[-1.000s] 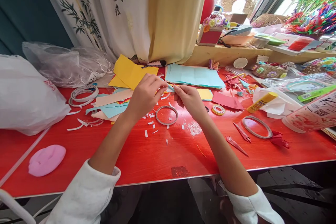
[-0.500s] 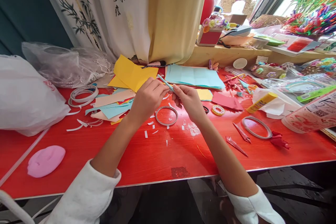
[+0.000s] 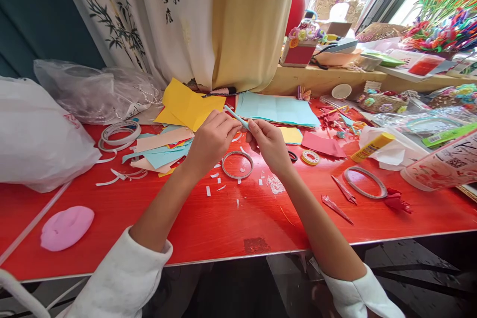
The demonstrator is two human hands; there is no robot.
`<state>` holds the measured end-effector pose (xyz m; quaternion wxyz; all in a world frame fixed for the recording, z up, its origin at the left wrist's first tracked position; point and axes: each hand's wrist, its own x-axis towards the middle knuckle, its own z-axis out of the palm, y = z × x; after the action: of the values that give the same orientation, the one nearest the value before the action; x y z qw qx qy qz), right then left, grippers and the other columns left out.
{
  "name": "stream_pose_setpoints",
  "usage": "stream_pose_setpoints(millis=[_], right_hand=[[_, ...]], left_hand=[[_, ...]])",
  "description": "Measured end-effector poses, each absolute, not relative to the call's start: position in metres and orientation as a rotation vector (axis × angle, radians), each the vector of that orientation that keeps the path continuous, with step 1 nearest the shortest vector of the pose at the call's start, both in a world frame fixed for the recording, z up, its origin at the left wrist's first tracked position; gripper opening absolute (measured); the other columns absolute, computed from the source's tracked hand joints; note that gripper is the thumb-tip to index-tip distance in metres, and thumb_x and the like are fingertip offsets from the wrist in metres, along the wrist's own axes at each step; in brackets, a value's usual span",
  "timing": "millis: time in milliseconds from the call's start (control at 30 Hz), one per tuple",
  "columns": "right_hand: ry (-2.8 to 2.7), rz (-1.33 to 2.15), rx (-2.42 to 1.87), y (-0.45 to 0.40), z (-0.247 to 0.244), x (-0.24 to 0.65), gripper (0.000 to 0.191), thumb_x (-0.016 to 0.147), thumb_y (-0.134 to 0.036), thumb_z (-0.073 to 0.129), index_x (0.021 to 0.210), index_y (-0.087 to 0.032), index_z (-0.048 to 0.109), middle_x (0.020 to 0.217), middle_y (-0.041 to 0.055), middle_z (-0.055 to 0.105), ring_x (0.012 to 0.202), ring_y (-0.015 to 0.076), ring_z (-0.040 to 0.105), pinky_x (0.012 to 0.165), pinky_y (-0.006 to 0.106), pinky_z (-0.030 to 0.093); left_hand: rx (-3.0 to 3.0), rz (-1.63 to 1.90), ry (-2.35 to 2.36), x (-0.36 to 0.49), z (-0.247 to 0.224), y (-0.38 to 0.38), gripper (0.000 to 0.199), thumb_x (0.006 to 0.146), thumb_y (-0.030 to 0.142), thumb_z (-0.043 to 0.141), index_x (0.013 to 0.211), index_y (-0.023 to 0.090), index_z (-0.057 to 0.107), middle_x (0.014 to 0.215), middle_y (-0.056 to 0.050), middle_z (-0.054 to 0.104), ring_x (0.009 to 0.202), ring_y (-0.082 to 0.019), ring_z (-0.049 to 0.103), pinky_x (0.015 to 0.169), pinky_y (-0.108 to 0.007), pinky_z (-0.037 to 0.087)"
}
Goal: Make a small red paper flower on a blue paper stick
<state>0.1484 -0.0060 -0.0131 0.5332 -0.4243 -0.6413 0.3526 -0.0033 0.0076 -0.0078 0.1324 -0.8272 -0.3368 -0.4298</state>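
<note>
A slim light-blue roll (image 3: 234, 116) is pinched by the fingers of the left hand (image 3: 211, 140) and the right hand (image 3: 269, 145) over the middle of a red table (image 3: 208, 228). Toward the back edge, yellow paper (image 3: 188, 104) is partly blocked from view by the left hand; nearer the front edge, a ring (image 3: 223, 169) is flanked by white scraps (image 3: 208, 191).

L grip (image 3: 214, 139) & R grip (image 3: 266, 141) on lt-blue roll (image 3: 234, 115), tape ring (image 3: 231, 177) on red tbl (image 3: 212, 228)
</note>
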Motion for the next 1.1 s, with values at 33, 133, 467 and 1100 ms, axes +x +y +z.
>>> stream_pose_setpoints(millis=[33, 133, 467, 1100], right_hand=[[-1.533, 0.838, -1.018, -0.006, -0.013, 0.148, 0.040, 0.082, -0.054, 0.045, 0.071, -0.018, 0.055, 0.058, -0.0023, 0.048, 0.045, 0.0063, 0.038, 0.043, 0.021, 0.029], [-1.521, 0.866, -1.021, -0.007, -0.011, 0.148, 0.039, 0.082, -0.054, 0.046, 0.071, -0.017, 0.055, 0.058, -0.0026, 0.048, 0.044, 0.0059, 0.038, 0.042, 0.021, 0.028], [-1.503, 1.112, -0.999, -0.003, -0.013, 0.150, 0.039, 0.081, -0.053, 0.048, 0.069, -0.016, 0.052, 0.053, -0.0053, 0.038, 0.044, 0.0052, 0.030, 0.041, 0.020, 0.022], [-1.844, 0.396, -1.235, -0.002, -0.016, 0.149, 0.025, 0.087, -0.031, 0.046, 0.069, -0.017, 0.057, 0.057, -0.0012, 0.050, 0.053, 0.0109, 0.043, 0.055, 0.023, 0.032]], left_hand=[[-2.403, -1.237, -0.978, -0.003, -0.008, 0.007, 0.022, 0.090, 0.025, 0.039, 0.084, 0.018, 0.060, 0.081, -0.004, 0.059, 0.079, -0.016, 0.049, 0.074, -0.029, 0.042], [-2.415, -1.198, -0.975, -0.003, -0.007, 0.005, 0.022, 0.090, 0.026, 0.039, 0.084, 0.018, 0.058, 0.081, -0.005, 0.058, 0.081, -0.017, 0.050, 0.076, -0.031, 0.042], [-2.687, -2.071, -1.575, 0.001, 0.000, 0.008, 0.030, 0.080, 0.044, 0.052, 0.091, 0.017, 0.060, 0.082, -0.003, 0.061, 0.076, -0.013, 0.055, 0.070, -0.025, 0.042], [-2.782, -2.538, -1.884, 0.007, -0.008, 0.008, 0.025, 0.071, 0.038, 0.063, 0.078, 0.014, 0.065, 0.079, -0.004, 0.062, 0.076, -0.013, 0.055, 0.062, -0.022, 0.045]])
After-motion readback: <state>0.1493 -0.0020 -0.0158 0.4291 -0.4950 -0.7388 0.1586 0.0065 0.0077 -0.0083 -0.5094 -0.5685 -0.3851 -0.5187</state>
